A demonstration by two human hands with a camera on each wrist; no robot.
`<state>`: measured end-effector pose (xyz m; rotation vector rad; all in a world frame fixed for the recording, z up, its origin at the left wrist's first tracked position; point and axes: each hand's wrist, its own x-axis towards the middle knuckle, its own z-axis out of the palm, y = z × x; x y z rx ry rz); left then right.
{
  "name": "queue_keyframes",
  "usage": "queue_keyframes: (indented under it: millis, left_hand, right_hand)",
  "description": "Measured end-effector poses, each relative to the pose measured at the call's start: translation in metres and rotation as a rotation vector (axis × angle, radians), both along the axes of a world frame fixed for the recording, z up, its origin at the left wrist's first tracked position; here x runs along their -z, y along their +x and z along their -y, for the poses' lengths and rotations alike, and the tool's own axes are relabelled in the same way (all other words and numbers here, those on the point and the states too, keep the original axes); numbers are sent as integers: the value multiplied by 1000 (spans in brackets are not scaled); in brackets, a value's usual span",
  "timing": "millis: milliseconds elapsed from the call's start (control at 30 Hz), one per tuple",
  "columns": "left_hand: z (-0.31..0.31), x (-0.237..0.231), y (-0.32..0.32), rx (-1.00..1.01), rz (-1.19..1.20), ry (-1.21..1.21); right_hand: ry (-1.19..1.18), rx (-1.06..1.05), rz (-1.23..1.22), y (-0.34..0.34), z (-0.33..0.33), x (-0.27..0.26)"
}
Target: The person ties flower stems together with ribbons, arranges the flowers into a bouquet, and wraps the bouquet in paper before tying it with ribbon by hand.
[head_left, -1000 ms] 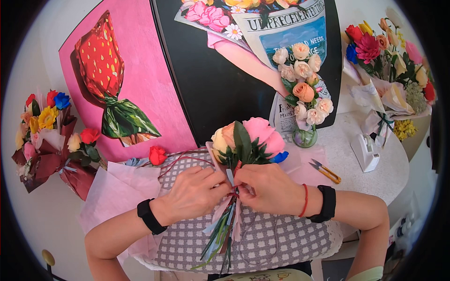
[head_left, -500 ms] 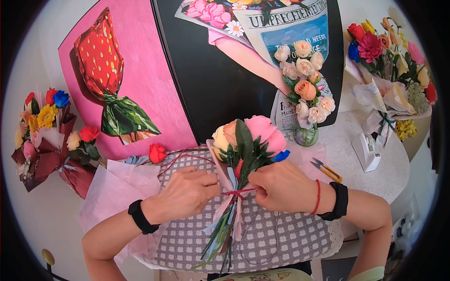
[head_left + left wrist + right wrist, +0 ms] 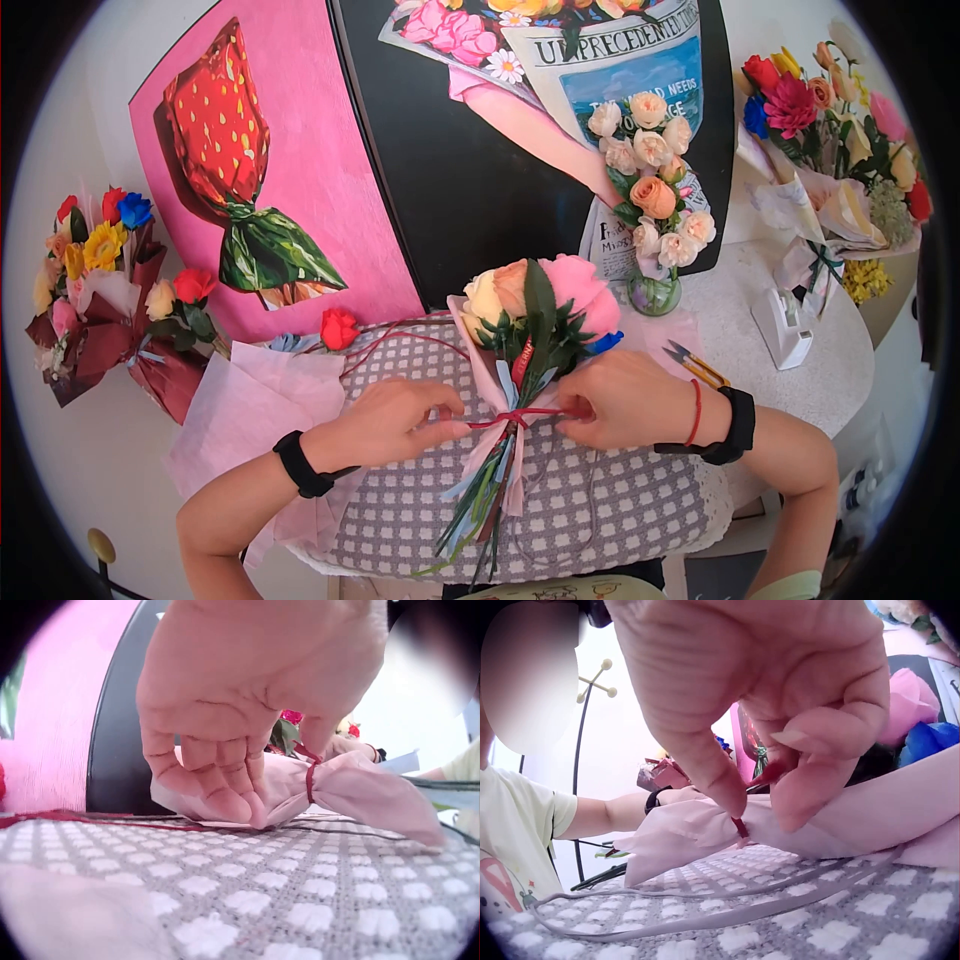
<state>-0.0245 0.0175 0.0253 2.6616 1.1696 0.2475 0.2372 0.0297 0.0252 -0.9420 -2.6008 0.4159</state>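
A bouquet [image 3: 540, 300] of pink, cream and peach roses, with a blue flower at its side, lies on the checked cloth, backed by pale pink wrapping paper [image 3: 360, 784]. Its green stems [image 3: 480, 510] point toward the person. Around the gathered stems runs a dark red ribbon [image 3: 515, 416], crossed in a knot at the front. The left hand [image 3: 392, 422] pinches one ribbon end on the left of the stems. On the other side, the right hand [image 3: 628, 400] grips the second end, and the red ribbon [image 3: 769, 776] passes between its thumb and fingers.
Pink tissue paper [image 3: 255, 410] lies at the left, near a single red rose [image 3: 339, 328]. Snips [image 3: 698, 364] and a white tape dispenser [image 3: 783, 328] lie at the right. A glass vase [image 3: 655, 293] of roses stands behind. Other bouquets flank the table; painted panels stand at the back.
The hands were close together at the tie and have moved apart, drawing the ribbon ends out to both sides. The bouquet has shifted slightly to the right.
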Motion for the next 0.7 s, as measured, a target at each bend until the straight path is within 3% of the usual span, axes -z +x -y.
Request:
queue_keyframes:
  millis: [67, 100, 167, 200, 267, 633, 700]
  left_hand:
    - [-3, 4, -3, -261, 316, -540]
    - [-6, 7, -3, -261, 315, -539]
    - [-13, 15, -1, -367, 537, -917]
    - [-14, 19, 3, -365, 536, -912]
    - [-13, 29, 14, -461, 733, -1243]
    - [13, 10, 28, -395, 1006, -1232]
    - [17, -9, 26, -367, 1059, -1085]
  right_hand:
    - [-88, 10, 73, 2, 1, -3]
    - [-98, -19, 108, 1, 2, -3]
    - [-106, -48, 144, -2, 5, 1]
    - [-100, -112, 84, -4, 6, 6]
    - [-149, -164, 105, -9, 10, 10]
    - [-64, -165, -113, -16, 34, 1]
    - [-57, -166, -171, -20, 35, -6]
